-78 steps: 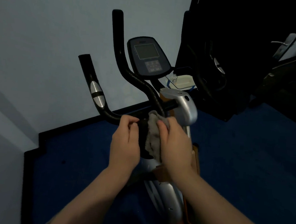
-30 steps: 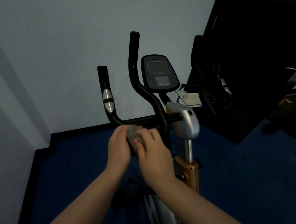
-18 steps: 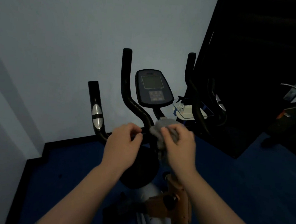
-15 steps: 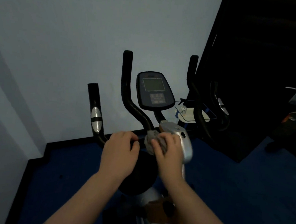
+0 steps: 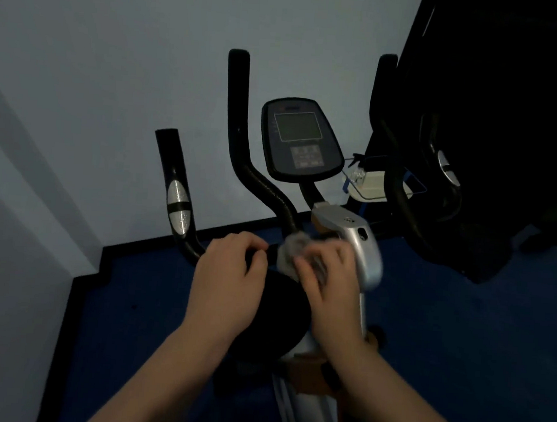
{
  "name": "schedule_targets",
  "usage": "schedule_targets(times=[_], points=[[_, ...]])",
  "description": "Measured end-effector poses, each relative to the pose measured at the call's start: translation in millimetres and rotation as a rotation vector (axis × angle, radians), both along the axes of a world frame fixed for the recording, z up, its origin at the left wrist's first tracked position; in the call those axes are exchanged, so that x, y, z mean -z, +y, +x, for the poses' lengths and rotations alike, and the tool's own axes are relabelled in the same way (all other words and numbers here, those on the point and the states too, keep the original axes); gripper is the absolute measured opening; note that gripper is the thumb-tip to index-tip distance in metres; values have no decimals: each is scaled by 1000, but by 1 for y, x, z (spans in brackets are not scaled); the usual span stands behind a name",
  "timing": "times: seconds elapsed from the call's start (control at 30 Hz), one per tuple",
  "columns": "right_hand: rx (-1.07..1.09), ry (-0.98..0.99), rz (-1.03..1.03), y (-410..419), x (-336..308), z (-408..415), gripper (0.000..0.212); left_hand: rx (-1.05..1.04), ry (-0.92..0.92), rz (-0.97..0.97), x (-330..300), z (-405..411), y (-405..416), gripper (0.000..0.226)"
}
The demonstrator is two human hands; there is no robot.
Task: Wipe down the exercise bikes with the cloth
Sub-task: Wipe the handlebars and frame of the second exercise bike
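At the handlebar crossbar (image 5: 201, 251), your left hand (image 5: 229, 283) grips the bar, likely steadying the exercise bike (image 5: 350, 242); your right hand (image 5: 328, 280) clutches the grey cloth (image 5: 292, 248) against the bar's centre, beside the silver stem housing, to rub it.

- You stand in a small gym or home exercise room.
- In front of you is an exercise bike (image 5: 303, 212) with black handlebars (image 5: 238, 148) and a console (image 5: 302, 140) with a screen and buttons.
- Dark blue carpet (image 5: 459, 339) covers the floor, edged by a black skirting (image 5: 84, 279) under a plain pale wall (image 5: 115, 67).
- More dark exercise equipment (image 5: 438, 176) stands at your right.
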State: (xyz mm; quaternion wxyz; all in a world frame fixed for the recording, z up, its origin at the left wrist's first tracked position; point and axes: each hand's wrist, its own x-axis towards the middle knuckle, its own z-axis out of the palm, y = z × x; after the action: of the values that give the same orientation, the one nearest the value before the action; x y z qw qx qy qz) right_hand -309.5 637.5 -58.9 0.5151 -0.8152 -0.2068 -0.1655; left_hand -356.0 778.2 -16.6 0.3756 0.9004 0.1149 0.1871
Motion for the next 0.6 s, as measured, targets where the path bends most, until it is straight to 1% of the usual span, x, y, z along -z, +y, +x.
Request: schedule_targets(times=[0.03,0.1,0.17,0.23,0.3,0.37,0.47,0.53,0.6], points=[[-10,1,22,-5,7,-15,5,10,-5,-26,0,0,1,16],[-24,-11,-3,-8,12,-19,4,36,-8,-48,2,0,2,17],[-8,-44,-82,1,-3,6,5,93,-9,-53,2,0,2,19],[38,-29,-111,15,-26,38,5,156,-4,-66,-1,0,5,20],[49,-23,-100,21,-35,50,5,188,-6,25,-5,4,14,21],[53,-36,-110,11,-20,33,6,194,14,122,-8,10,29,25],[45,-64,-92,-10,1,-4,6,226,58,161,-10,17,44,32],[68,-72,-153,-6,-5,6,4,262,110,214,-6,17,41,38],[109,-87,-215,14,-25,35,6,275,120,235,-4,16,38,39]])
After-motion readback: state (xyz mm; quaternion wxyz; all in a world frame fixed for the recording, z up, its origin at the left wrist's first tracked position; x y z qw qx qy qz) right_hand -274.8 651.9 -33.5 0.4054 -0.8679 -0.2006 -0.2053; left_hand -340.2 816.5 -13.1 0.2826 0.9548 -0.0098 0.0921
